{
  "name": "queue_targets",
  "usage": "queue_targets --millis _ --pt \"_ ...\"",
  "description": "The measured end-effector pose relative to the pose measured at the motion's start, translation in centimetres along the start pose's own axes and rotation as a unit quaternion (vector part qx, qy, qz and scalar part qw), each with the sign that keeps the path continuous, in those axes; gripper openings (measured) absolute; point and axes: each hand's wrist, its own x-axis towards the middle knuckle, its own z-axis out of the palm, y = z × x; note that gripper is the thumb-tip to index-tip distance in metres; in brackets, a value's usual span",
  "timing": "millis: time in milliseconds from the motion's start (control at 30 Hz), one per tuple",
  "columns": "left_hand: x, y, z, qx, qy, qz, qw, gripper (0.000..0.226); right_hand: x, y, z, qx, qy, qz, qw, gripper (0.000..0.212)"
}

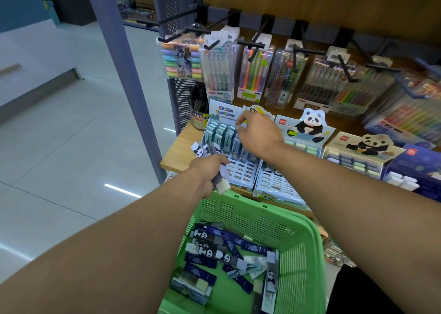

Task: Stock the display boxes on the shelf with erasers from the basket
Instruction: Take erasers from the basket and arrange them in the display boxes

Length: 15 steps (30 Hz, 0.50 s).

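Single head-worn wide-angle view, looking forward and down from close above a green basket (pixel 307 254) at the bottom edge, facing the front edge of a wooden shelf (pixel 176 151) with both forearms reaching in

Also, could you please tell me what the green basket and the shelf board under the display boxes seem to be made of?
Green basket: looks like moulded plastic, uniform colour with slotted walls and a smooth rim. Shelf board: light wood or wood-look laminate, judging by the printed-looking grain; which of the two is unclear.
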Motion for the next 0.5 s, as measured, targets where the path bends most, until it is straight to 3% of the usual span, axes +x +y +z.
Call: queue_targets --millis 67,133,200,300,400,500 --pt "-0.4 0.0 0.4 -0.012 -0.025 0.006 1.000 0.038 -1.1 0.5 -1.6 0.090 -0.078 0.035 0.992 0.013" --pt "-1.5 0.2 1.2 -0.010 -0.051 0.020 0.998 0.035 -3.1 1.1 -2.9 0.177 -0.175 0.084 0.965 0.007" --pt "-2.8 0.2 2.0 0.021 -0.082 0.036 0.996 0.034 -4.8 2.0 -4.0 0.244 -0.226 0.120 0.935 0.005" --pt "-4.9 0.1 3.5 0.073 -0.147 0.049 0.985 0.049 -6.6 3.5 -5.5 0.305 -0.225 0.167 0.910 0.014" --pt "-7.4 -0.1 5.2 0.115 -0.204 0.048 0.971 0.047 -8.4 5.2 -6.9 0.336 -0.240 0.204 0.888 0.020" --pt "-8.8 -0.6 6.5 0.134 -0.215 0.053 0.966 0.071 -9.8 6.9 -7.9 0.392 -0.246 0.223 0.858 0.023"
